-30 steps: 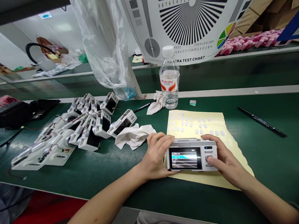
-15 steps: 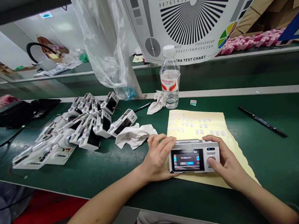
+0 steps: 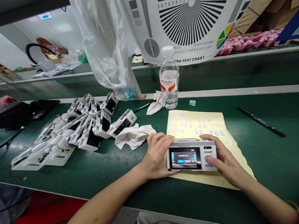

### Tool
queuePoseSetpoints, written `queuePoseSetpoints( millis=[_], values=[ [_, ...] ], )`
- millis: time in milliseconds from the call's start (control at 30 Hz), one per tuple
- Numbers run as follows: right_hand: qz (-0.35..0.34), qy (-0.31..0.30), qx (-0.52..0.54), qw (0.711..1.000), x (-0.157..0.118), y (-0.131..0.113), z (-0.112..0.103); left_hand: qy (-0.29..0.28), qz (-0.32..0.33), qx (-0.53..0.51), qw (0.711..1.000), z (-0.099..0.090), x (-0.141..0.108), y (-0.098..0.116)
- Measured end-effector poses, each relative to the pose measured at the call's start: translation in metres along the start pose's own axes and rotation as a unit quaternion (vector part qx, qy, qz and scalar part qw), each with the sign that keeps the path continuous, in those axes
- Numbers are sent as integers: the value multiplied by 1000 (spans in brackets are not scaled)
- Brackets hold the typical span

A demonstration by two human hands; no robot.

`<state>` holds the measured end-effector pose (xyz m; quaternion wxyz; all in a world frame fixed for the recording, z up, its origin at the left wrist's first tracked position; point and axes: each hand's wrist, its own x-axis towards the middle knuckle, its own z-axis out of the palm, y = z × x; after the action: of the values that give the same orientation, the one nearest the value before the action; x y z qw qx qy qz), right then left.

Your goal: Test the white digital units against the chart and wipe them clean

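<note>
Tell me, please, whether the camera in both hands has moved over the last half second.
Yes: the camera has shifted slightly toward the picture's left, judged against the bottle standing beyond the yellow sheet.

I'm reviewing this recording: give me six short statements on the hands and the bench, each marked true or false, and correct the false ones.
1. The left hand and right hand both hold the camera. True.
2. The camera's screen is dark. False: it is lit.
3. The right thumb is at the round button. True.
4. The bottle lies on its side. False: it stands upright.
5. The pen on the right lies on the yellow paper. False: it lies on the green table, beside the paper.
6. A crumpled tissue lies left of the left hand. True.
</note>
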<state>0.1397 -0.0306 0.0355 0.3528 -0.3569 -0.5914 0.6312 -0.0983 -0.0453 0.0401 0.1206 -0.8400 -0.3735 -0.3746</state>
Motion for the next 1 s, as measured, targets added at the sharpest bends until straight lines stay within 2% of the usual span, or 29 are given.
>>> queuePoseSetpoints(
  millis=[433,1000],
  values=[
    [-13,2,-15,1000,0,-3,-1,-11,-9,-14,1000,-1,1,-1],
    [-41,-18,-14,999,2,8,-7,-14,-8,-24,1000,-1,1,-1]
  ],
)
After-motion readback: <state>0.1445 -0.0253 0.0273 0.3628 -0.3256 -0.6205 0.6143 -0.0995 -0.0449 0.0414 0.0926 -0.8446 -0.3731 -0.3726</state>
